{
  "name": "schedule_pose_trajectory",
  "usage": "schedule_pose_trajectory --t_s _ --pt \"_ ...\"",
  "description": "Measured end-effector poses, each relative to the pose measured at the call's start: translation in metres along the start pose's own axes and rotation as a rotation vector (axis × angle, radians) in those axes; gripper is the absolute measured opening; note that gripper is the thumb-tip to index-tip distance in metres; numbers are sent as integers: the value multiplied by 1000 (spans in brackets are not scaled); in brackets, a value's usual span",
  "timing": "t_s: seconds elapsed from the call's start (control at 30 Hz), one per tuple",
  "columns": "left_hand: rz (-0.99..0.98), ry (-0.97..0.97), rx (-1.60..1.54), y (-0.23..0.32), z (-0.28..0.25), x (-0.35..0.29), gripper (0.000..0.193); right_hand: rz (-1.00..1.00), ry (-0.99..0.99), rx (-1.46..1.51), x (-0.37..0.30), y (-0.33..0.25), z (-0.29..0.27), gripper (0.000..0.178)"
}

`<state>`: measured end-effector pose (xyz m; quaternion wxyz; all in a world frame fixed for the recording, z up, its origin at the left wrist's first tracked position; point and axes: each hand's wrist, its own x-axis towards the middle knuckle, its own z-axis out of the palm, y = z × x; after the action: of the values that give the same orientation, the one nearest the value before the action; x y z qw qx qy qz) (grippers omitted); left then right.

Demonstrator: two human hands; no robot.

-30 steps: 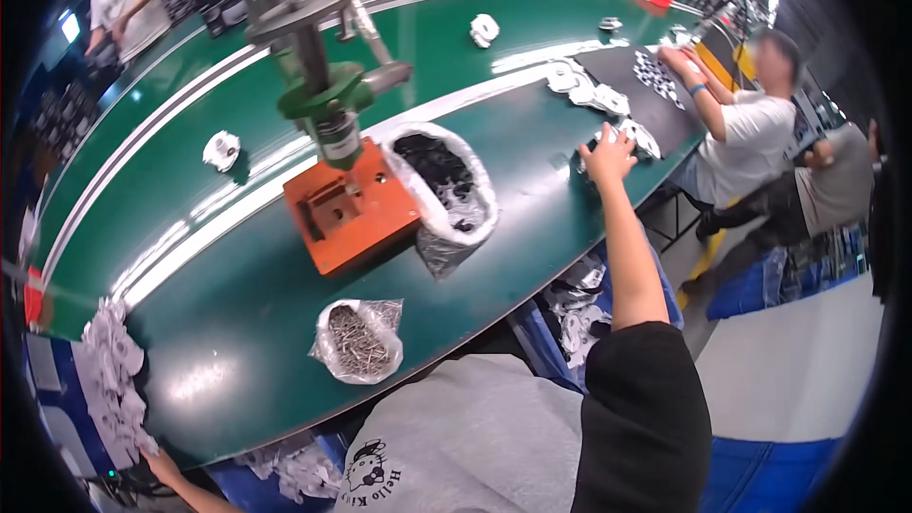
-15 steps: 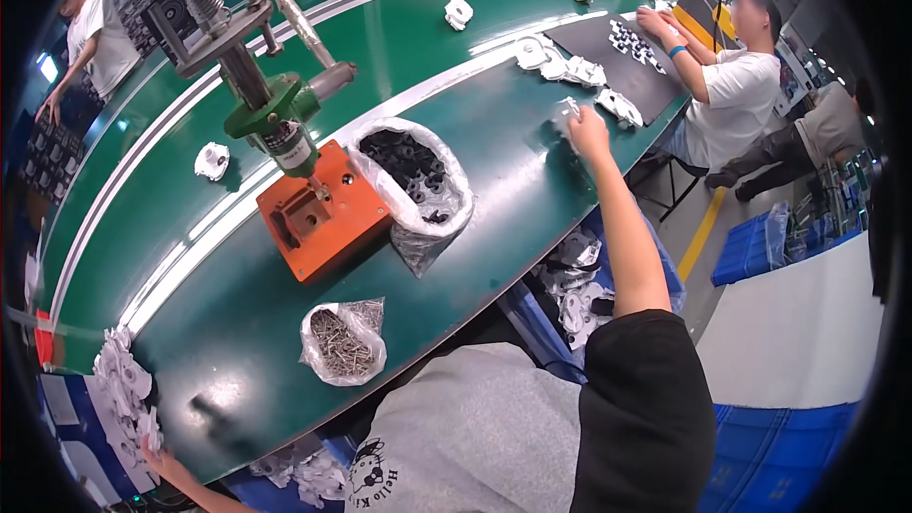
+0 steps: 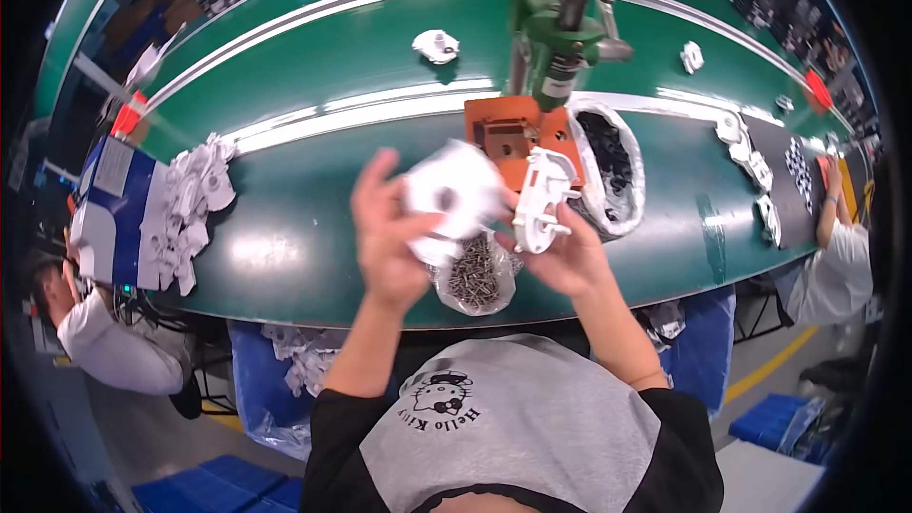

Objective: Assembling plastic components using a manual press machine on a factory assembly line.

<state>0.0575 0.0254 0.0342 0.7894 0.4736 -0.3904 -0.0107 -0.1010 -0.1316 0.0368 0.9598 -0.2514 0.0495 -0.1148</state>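
Observation:
In front of me, my left hand (image 3: 388, 242) is closed on a round white plastic part (image 3: 454, 180) with a dark hole, blurred by motion. Close to its right, my right hand (image 3: 576, 261) grips a second white plastic part (image 3: 543, 198), turned on edge so its ribs and pegs show. Both parts are held up above the table, almost touching. Below them is a clear bag of metal screws (image 3: 473, 280), partly hidden by the left part. Behind the hands stands an orange fixture block (image 3: 483, 116) under a green hand press (image 3: 560, 52).
A white bag of black parts (image 3: 631, 147) stands right of the fixture. White parts (image 3: 195, 199) pile up at the left by a blue-and-white box (image 3: 123, 214); more (image 3: 750, 161) lie at the right. Blue bins (image 3: 256, 389) sit below the table edge. People work at both ends.
Both hands have come in from opposite ends of the table to the middle, each bringing a white plastic part. My left hand has left the pile. The view has turned leftward.

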Motion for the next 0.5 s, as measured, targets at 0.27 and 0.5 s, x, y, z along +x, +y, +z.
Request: schedule_pose_trajectory --t_s 0.27,0.5 --pt "220 -98 198 -6 48 -29 49 59 -32 307 8 27 17 45" --pt "-341 -279 210 6 40 -17 24 24 -40 327 5 24 10 34"
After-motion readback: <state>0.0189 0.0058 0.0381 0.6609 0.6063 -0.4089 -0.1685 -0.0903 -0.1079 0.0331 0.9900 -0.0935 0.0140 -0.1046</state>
